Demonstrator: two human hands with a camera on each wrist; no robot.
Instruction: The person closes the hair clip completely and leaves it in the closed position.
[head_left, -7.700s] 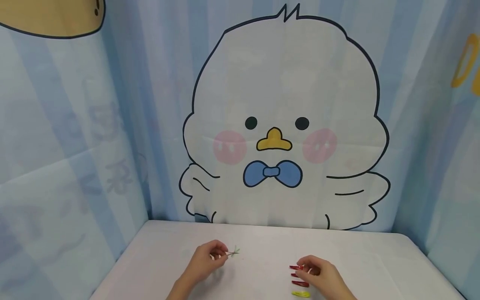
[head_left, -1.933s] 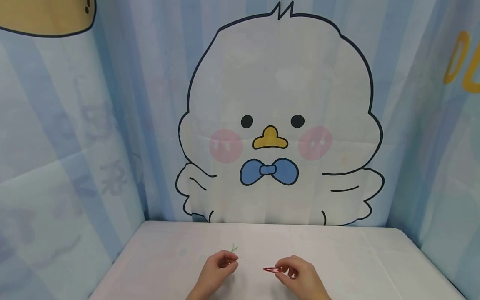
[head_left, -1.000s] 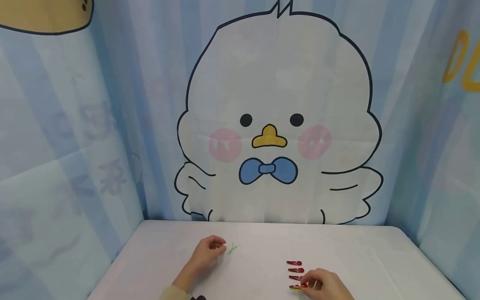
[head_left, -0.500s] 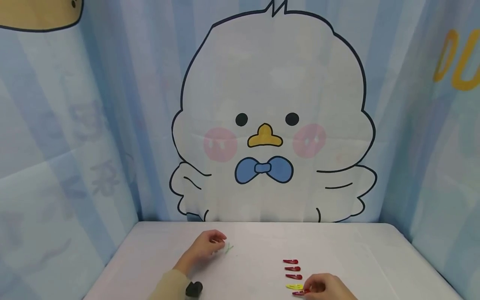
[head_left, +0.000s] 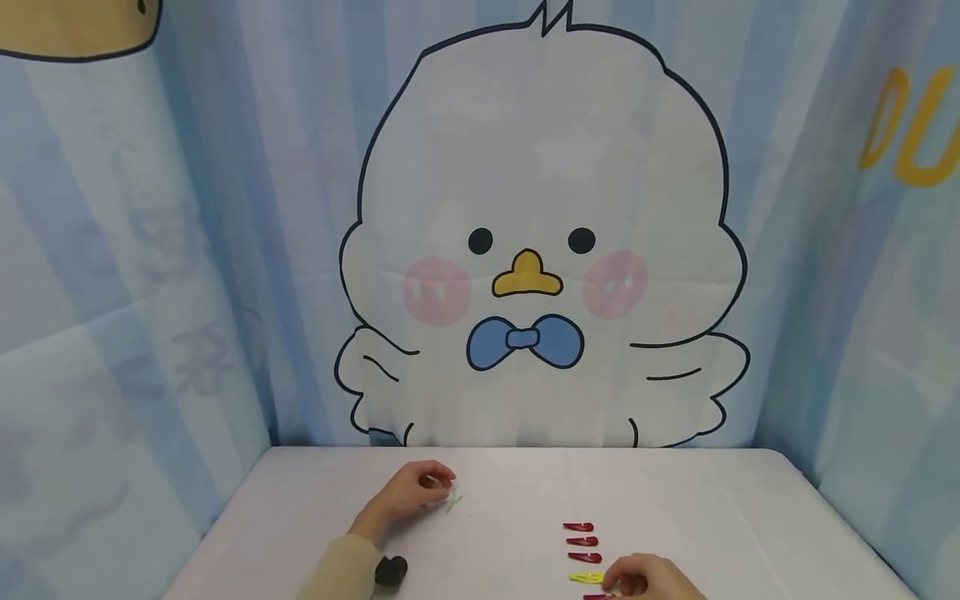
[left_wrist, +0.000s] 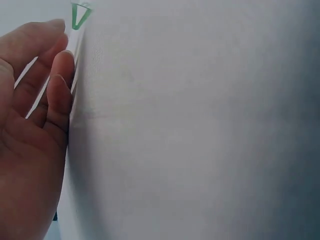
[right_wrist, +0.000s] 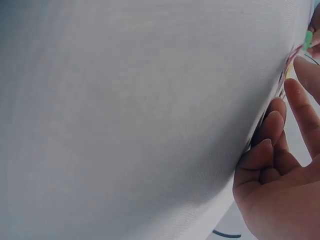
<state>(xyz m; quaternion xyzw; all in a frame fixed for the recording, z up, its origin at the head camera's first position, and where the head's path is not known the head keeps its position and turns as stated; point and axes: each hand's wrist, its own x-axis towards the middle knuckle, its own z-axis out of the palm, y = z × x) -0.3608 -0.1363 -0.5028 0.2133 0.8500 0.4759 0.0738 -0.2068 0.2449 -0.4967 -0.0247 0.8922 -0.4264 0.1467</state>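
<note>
In the head view, three red snap hair clips point(head_left: 582, 542) lie in a column on the white table point(head_left: 510, 508). Below them lies a yellow snap hair clip point(head_left: 585, 577), then another red clip point(head_left: 597, 597) cut by the frame's bottom edge. My right hand point(head_left: 651, 577) rests at the right ends of these lower two; in the right wrist view its thumb and forefinger point(right_wrist: 302, 117) stand apart. My left hand point(head_left: 408, 490) rests on the table with loosely bent fingers. Just past its fingertips lies a green hair clip point(left_wrist: 78, 16), apart from thumb and fingers.
A black heart-shaped thing point(head_left: 391, 572) shows beside the left sleeve point(head_left: 345, 567). Behind the table hangs a striped curtain point(head_left: 540, 167) with a cartoon chick; more curtain closes both sides.
My right hand has brought a red clip back from the middle, set it below the yellow one and let it go. The left hand has drawn back from the green clip.
</note>
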